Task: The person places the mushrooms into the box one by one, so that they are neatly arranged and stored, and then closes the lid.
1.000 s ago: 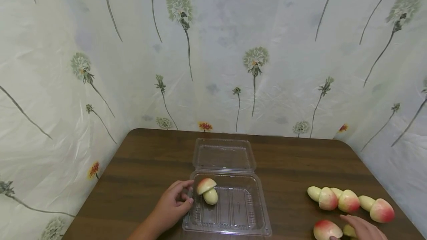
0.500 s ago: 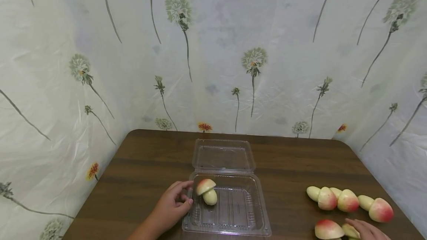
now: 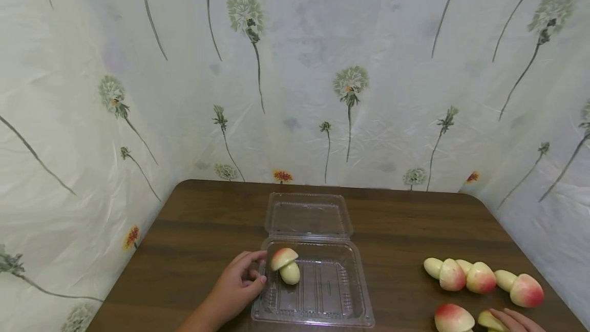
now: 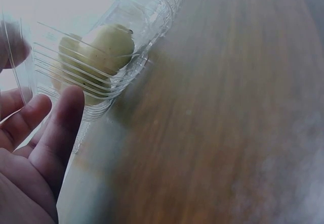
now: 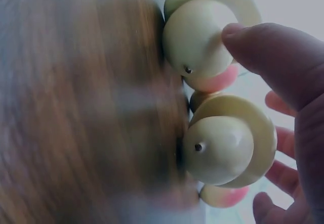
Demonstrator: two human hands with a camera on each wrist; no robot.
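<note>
An open clear plastic clamshell container [image 3: 318, 316] stands mid-table with one toy mushroom [image 3: 289, 272] at its left side, cream-stemmed with a red-tinged cap. My left hand [image 3: 236, 283] touches the container's left rim with its index finger and thumb tips; the left wrist view shows the thumb against the ribbed wall. At the lower right, my right hand [image 3: 513, 320] is over a toy mushroom whose pale stem [image 3: 488, 320] peeks out. Beside it lies another toy mushroom [image 3: 454, 317], cap up. In the right wrist view the thumb overlaps a round stem [image 5: 200, 39], its fingers spread apart.
Behind the right hand, a row of 3 toy mushrooms [image 3: 481, 277] lies on its side across the brown wooden table [image 3: 396, 229]. The container's lid [image 3: 308, 214] lies folded back. A flower-printed curtain [image 3: 295, 91] closes off the back and sides.
My right hand has shifted right, off the cap-up mushroom, to the stem beside it. That mushroom sits slightly to the right of where it was. The left hand stays at the container's rim.
</note>
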